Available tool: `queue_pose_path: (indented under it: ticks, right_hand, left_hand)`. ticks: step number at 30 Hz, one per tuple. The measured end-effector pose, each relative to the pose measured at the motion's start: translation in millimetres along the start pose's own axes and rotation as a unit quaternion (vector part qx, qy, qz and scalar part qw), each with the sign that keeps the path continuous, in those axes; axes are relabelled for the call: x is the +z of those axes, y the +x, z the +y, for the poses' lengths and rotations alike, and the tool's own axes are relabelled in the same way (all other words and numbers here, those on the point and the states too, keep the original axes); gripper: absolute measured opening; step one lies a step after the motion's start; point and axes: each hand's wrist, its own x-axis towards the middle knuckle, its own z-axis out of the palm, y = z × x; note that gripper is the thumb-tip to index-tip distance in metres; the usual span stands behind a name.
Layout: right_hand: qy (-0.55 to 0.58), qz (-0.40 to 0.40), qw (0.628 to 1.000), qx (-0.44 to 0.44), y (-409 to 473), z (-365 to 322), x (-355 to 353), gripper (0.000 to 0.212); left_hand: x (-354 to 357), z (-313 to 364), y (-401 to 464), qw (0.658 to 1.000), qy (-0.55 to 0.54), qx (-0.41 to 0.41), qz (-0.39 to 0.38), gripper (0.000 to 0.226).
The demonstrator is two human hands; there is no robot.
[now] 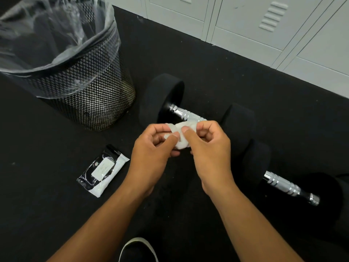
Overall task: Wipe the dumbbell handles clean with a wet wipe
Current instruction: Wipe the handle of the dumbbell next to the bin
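Black rubber flooring fills most of the frame, bordered at the upper right by pale grey metal lockers. At frame centre a crumpled white wet wipe is pinched between the left hand and the right hand; the fingers of both are curled closed, thumbs pressed on top of the wad, which is held above the floor.

Just behind the hands lies the near dumbbell with black round heads, its ribbed chrome handle partly hidden by the wipe. A second chrome handle is seen at lower right, well apart from the fingers.

If left balled up, the wipe would probably cover little of the ribbed grooves. It could also be torn if pulled too hard while being unfolded. A dumbbell might be rolled by a firm rub.

A black-and-white wipe packet lies at lower left, and a black mesh bin with a clear liner stands at upper left.
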Motion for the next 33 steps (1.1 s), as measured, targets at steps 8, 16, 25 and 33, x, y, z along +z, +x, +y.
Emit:
queue_pose_path:
  ticks: [8, 16, 25, 33]
  right_hand:
    - [-0.089, -0.091, 0.987, -0.097, -10, -11, 7, 0.020]
    - [0.012, -0.138, 0.982, -0.124, -5, -35, 20, 0.037]
    - [0.007, -0.222, 0.952, -0.213, -3, -71, 63, 0.023]
    - [-0.006, -0.208, 0.944, -0.257, 8, -98, 119, 0.017]
  left_hand:
    - [-4, 15, -4, 0.999, 0.014, 0.045, 0.007, 0.033]
    - [-24, 41, -6, 0.993, 0.020, 0.114, 0.022, 0.019]
    - [-59, 79, -1, 0.983, -0.067, 0.135, 0.102, 0.021]
    - [-102, 114, 15, 0.980, -0.027, 0.177, 0.088, 0.009]
